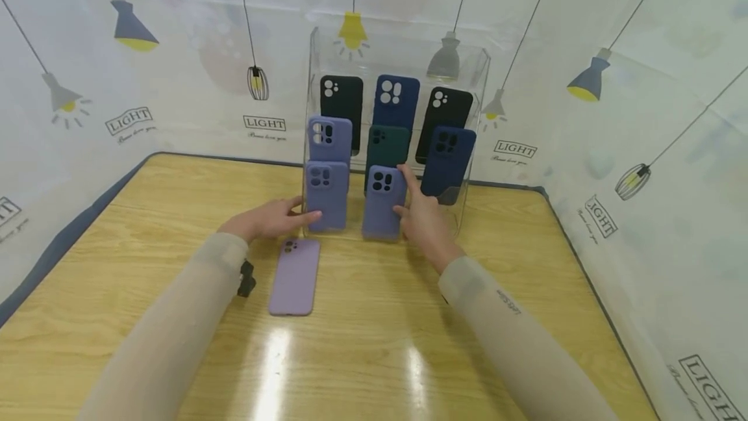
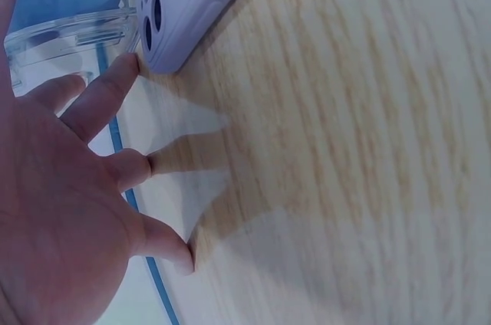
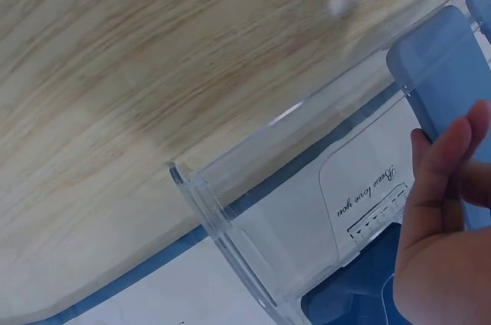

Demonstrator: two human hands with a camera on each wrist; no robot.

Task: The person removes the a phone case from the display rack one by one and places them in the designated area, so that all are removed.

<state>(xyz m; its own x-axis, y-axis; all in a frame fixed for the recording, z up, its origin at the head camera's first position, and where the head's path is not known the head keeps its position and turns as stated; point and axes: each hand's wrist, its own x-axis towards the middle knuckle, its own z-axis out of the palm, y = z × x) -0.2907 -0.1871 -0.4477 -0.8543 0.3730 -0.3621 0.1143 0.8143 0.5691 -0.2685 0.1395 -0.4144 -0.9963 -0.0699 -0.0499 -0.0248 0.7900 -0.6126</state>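
Observation:
A clear acrylic stand [image 1: 403,60] holds phone cases in tiers. At the stand's lower middle, my right hand [image 1: 429,223] pinches the right side of a lavender-blue phone case [image 1: 382,210], with a finger at its upper corner. The right wrist view shows bent fingers against this case [image 3: 445,64]. My left hand [image 1: 271,218] rests at the stand's lower left corner, beside another lavender-blue case [image 1: 327,197]. Its fingers are spread in the left wrist view, some touching the table and stand. A light purple phone case [image 1: 294,278] lies flat on the table, just in front of it.
Behind are a dark green case [image 1: 388,145], a dark blue case [image 1: 448,161] and several other cases on the stand's tiers. The wooden table [image 1: 362,356] reaches a patterned white backdrop [image 1: 204,96] behind and at both sides.

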